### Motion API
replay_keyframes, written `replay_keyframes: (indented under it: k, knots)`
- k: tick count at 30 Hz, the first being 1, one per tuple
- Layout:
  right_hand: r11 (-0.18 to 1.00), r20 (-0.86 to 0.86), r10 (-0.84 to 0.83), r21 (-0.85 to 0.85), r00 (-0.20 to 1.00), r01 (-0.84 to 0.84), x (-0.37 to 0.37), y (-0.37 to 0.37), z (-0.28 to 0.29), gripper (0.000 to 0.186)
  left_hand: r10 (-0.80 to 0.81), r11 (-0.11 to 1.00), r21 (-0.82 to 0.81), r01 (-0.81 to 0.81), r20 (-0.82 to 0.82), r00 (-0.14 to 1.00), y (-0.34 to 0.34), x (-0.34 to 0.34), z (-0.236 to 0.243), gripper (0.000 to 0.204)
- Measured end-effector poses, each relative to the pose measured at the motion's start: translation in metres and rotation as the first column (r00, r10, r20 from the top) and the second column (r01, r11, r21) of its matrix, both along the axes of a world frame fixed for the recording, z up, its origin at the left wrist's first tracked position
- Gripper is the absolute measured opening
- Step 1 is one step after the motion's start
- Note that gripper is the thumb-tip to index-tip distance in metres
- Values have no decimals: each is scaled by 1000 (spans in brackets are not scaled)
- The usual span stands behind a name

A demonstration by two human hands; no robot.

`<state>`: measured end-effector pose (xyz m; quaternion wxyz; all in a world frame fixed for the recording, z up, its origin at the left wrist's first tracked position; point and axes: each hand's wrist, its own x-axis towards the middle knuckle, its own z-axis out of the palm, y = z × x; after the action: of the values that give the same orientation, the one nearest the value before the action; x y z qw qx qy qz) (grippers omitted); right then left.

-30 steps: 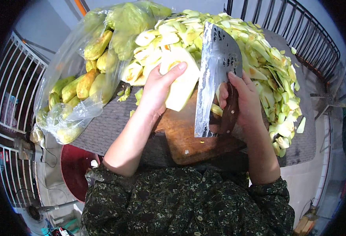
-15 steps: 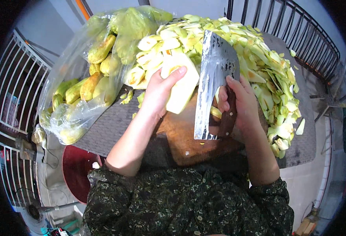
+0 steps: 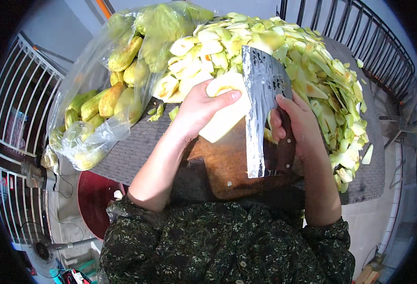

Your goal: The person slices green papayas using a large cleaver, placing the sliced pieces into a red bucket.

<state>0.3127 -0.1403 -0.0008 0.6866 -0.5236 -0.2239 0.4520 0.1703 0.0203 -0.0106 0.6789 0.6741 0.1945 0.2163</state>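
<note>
1. Head view: I have the pale peeled vegetable [image 3: 227, 116] above the wooden board [image 3: 225, 173], between both hands, slanting from upper right to lower left.
2. Left hand [image 3: 203, 108] is nearer: wrapped round its left side, thumb across the top face.
3. Cleaver [image 3: 267, 118] just right of it, blade nearly upright in frame, edge toward the vegetable; contact or small gap, I can't tell.
4. Right hand [image 3: 297, 120] grips the cleaver's dark handle, farther right.
5. Outward: peelings [image 3: 334, 94] heaped beyond and right; clear plastic bag [image 3: 73, 146] of unpeeled vegetables [image 3: 111, 99] to the left.
</note>
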Motion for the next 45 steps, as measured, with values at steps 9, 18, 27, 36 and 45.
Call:
replay_keyframes:
  k: [9, 18, 27, 36, 45]
  knots:
    - [986, -111, -161, 29, 981, 165, -23, 9, -19, 15, 215, 972, -124, -199, 128, 968, -27, 16, -19, 33]
    - [997, 48, -60, -45, 997, 62, -16, 8, -19, 19, 29, 998, -55, -29, 3, 1000, -12, 8, -8, 37]
    - [973, 11, 170, -161, 985, -166, 9, 5, -14, 18, -281, 958, -6, 285, -201, 938, 2, -1, -9, 51]
    - [972, 52, 197, -142, 979, -188, 10, 7, -25, 20, -252, 965, -120, 235, -156, 955, -10, 3, -19, 53]
    - [991, 20, 16, -133, 1000, -13, -12, 10, -29, 15, -139, 987, -99, 127, -129, 982, -19, 7, -19, 51]
